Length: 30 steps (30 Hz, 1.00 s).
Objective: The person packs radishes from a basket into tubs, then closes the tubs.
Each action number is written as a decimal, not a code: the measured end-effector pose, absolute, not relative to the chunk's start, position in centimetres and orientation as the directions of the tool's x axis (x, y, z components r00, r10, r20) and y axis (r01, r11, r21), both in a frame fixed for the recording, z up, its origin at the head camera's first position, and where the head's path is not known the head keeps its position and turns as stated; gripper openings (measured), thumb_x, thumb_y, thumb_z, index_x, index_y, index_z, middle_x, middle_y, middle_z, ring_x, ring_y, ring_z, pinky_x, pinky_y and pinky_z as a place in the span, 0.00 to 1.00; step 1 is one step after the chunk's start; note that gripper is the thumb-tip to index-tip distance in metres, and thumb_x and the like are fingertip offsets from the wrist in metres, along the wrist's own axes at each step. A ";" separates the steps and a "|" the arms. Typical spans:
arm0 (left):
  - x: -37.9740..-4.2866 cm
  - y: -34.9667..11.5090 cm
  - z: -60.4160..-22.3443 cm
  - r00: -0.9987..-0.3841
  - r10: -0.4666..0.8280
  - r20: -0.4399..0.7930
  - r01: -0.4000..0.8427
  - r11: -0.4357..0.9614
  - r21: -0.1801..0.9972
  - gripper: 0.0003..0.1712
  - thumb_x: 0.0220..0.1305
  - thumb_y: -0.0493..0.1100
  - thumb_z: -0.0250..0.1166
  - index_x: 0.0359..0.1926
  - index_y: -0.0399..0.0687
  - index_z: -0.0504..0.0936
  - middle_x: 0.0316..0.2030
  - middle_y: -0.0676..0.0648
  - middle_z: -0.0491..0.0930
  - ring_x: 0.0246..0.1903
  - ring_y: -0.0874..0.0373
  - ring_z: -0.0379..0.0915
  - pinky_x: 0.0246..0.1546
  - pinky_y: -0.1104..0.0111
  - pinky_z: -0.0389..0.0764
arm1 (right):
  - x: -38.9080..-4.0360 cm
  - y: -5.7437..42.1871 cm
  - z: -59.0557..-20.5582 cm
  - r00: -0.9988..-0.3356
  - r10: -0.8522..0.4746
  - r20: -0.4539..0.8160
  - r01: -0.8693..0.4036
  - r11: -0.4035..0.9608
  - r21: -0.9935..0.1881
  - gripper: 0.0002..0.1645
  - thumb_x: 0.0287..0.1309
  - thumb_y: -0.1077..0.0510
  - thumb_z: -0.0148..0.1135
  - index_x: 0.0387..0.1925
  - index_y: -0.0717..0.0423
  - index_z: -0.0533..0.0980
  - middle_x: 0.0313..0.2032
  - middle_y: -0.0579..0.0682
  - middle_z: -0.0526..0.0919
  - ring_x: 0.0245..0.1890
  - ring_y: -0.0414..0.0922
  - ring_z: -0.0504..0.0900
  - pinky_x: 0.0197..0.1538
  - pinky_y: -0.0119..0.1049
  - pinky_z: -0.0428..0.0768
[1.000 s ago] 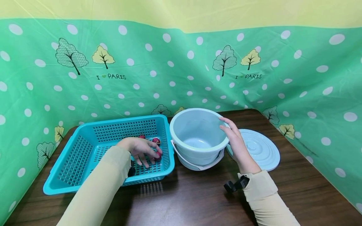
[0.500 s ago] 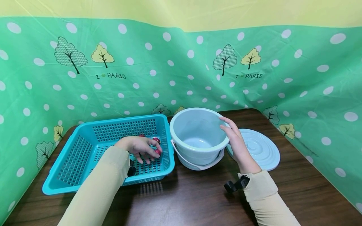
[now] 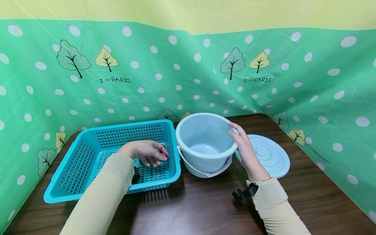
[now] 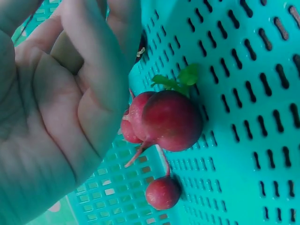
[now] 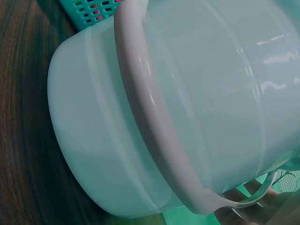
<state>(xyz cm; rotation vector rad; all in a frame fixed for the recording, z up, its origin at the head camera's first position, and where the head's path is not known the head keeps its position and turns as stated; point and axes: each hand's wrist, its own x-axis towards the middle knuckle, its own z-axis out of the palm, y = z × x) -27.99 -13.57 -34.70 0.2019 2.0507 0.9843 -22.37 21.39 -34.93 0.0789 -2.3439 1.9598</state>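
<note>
My left hand reaches into the turquoise plastic basket, thumb and forefinger pinching a red radish near the basket's right wall. In the left wrist view the palm of the left hand faces several radishes; a larger radish has a green leaf beside it, and a small radish lies lower down. Its fingertips are mostly hidden there. The pale blue bucket stands upright, and my right hand holds its right rim, fingertips over the edge. The bucket's handle hangs down along its side.
A pale blue round lid lies on the dark wood table, right of the bucket. Behind the table hangs a green dotted curtain. The basket's right end stands close to the bucket.
My left thumb and forefinger have closed around a radish, and the hand has shifted slightly up within the basket. The right hand and bucket stay in place.
</note>
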 end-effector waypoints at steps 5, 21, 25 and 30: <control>-27.9 -13.6 -34.4 -0.677 0.457 -0.576 -0.164 0.670 0.724 0.15 0.67 0.47 0.66 0.50 0.48 0.77 0.28 0.48 0.82 0.27 0.56 0.78 0.25 0.71 0.74 | -22.4 21.4 -35.0 -0.995 0.014 0.099 -0.095 0.181 -0.979 0.31 0.74 0.48 0.43 0.74 0.51 0.58 0.77 0.51 0.51 0.74 0.54 0.52 0.71 0.61 0.54; -27.3 -13.3 -33.5 -0.694 0.499 -0.519 -0.081 0.662 0.745 0.17 0.69 0.52 0.63 0.51 0.47 0.76 0.34 0.45 0.85 0.29 0.54 0.83 0.33 0.64 0.82 | -22.4 21.3 -34.9 -0.995 0.018 0.100 -0.095 0.189 -0.977 0.31 0.74 0.49 0.43 0.74 0.51 0.58 0.77 0.52 0.51 0.75 0.54 0.51 0.72 0.62 0.53; -26.9 -13.4 -33.1 -0.693 0.529 -0.491 -0.069 0.628 0.775 0.20 0.68 0.52 0.64 0.53 0.46 0.76 0.35 0.45 0.85 0.28 0.54 0.83 0.35 0.62 0.84 | -22.4 21.4 -34.9 -0.995 0.018 0.103 -0.097 0.195 -0.976 0.31 0.74 0.49 0.43 0.74 0.51 0.58 0.77 0.51 0.51 0.75 0.54 0.50 0.72 0.62 0.52; -26.3 -13.5 -32.1 -0.727 0.532 -0.434 -0.029 0.607 0.794 0.25 0.69 0.52 0.63 0.59 0.42 0.75 0.37 0.44 0.86 0.27 0.55 0.84 0.37 0.58 0.86 | -22.4 21.5 -34.9 -0.993 0.012 0.115 -0.111 0.179 -0.978 0.31 0.74 0.49 0.43 0.74 0.52 0.58 0.77 0.52 0.51 0.74 0.54 0.52 0.71 0.60 0.54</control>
